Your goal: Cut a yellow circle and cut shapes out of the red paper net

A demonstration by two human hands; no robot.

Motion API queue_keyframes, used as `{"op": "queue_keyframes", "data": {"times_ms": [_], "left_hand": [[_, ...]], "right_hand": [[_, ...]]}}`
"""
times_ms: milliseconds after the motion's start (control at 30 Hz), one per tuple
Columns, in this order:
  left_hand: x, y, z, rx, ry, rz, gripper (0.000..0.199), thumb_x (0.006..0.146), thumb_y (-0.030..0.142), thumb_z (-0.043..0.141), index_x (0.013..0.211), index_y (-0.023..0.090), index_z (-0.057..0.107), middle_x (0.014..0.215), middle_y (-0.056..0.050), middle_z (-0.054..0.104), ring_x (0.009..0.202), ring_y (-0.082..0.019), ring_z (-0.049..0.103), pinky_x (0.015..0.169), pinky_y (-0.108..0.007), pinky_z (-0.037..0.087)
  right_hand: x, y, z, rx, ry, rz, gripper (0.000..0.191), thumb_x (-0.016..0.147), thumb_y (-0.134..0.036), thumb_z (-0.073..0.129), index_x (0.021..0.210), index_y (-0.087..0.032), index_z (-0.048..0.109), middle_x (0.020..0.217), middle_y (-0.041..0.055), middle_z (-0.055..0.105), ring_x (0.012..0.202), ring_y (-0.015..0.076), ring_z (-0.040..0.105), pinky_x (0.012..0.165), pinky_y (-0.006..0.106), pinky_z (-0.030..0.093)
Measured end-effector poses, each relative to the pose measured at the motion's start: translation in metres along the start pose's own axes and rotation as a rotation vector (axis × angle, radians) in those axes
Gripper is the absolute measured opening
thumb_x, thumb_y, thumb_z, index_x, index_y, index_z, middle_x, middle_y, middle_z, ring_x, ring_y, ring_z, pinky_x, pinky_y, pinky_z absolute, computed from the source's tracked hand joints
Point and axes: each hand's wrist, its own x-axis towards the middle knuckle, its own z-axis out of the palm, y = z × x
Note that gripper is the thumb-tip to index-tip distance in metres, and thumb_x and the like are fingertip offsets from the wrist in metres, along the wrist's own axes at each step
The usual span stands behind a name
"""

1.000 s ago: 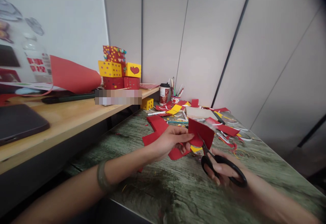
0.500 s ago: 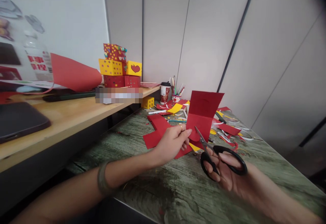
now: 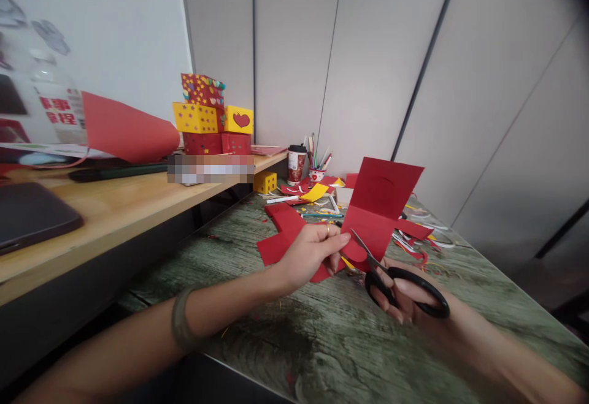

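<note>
My left hand [image 3: 315, 254] pinches the lower left edge of a folded red card [image 3: 381, 192] between thumb and fingers. The card stands up above the table, with a crease across its middle and a curved line on its upper panel. My right hand [image 3: 398, 297] has its fingers in the handles of black-handled scissors [image 3: 375, 262]. Their blades lie against the card's lower panel, close to my left thumb. Under and behind my left hand, a cross-shaped piece of red card [image 3: 280, 241] lies on the table.
The dark green wood-grain table [image 3: 335, 343] carries red, yellow and white scraps at the back. A lidded cup [image 3: 296, 165] and a pen holder [image 3: 317, 175] stand there. On the left, a wooden shelf [image 3: 124, 205] holds decorated boxes [image 3: 196, 117], a bottle [image 3: 55, 97] and a phone [image 3: 34, 214].
The red card has tilted to the right, its upper panel leaning further over. The scissor handles have shifted slightly right and the two blades look closer together. The view has moved a little.
</note>
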Motion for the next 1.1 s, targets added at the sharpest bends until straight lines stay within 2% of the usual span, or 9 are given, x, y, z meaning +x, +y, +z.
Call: {"op": "queue_keyframes", "data": {"times_ms": [233, 633, 1000, 1100], "left_hand": [[-0.007, 0.007, 0.002, 0.177, 0.078, 0.084, 0.035, 0.082, 0.028, 0.043, 0.051, 0.014, 0.042, 0.047, 0.003, 0.043, 0.047, -0.006, 0.039, 0.051, -0.019, 0.032], [-0.008, 0.001, 0.006, 0.083, 0.099, 0.094, 0.035, 0.083, 0.029, 0.043, 0.051, 0.014, 0.042, 0.047, 0.004, 0.042, 0.046, -0.006, 0.039, 0.049, -0.018, 0.032], [-0.007, -0.003, 0.008, -0.065, 0.068, 0.082, 0.033, 0.081, 0.029, 0.046, 0.052, 0.013, 0.046, 0.047, 0.002, 0.045, 0.045, -0.006, 0.041, 0.046, -0.017, 0.034], [-0.011, -0.005, 0.010, -0.092, -0.028, 0.003, 0.027, 0.079, 0.029, 0.049, 0.059, 0.011, 0.054, 0.049, 0.002, 0.046, 0.045, -0.006, 0.042, 0.045, -0.017, 0.034]], "right_hand": [[0.003, 0.001, -0.004, -0.125, -0.056, -0.029, 0.030, 0.073, -0.045, 0.056, 0.077, -0.017, 0.046, 0.063, -0.0020, 0.048, 0.049, 0.0071, 0.035, 0.046, 0.020, 0.025], [0.005, 0.005, -0.001, -0.153, 0.000, -0.017, 0.037, 0.068, -0.049, 0.060, 0.075, -0.017, 0.043, 0.060, -0.0031, 0.046, 0.048, 0.0068, 0.035, 0.044, 0.018, 0.024], [0.008, 0.007, -0.004, -0.195, 0.021, -0.024, 0.038, 0.067, -0.051, 0.060, 0.072, -0.018, 0.042, 0.056, -0.0039, 0.046, 0.046, 0.0065, 0.034, 0.043, 0.019, 0.021], [0.009, 0.008, -0.005, -0.226, 0.051, -0.054, 0.038, 0.066, -0.052, 0.060, 0.071, -0.018, 0.042, 0.056, -0.0038, 0.046, 0.047, 0.0072, 0.034, 0.045, 0.020, 0.022]]}}
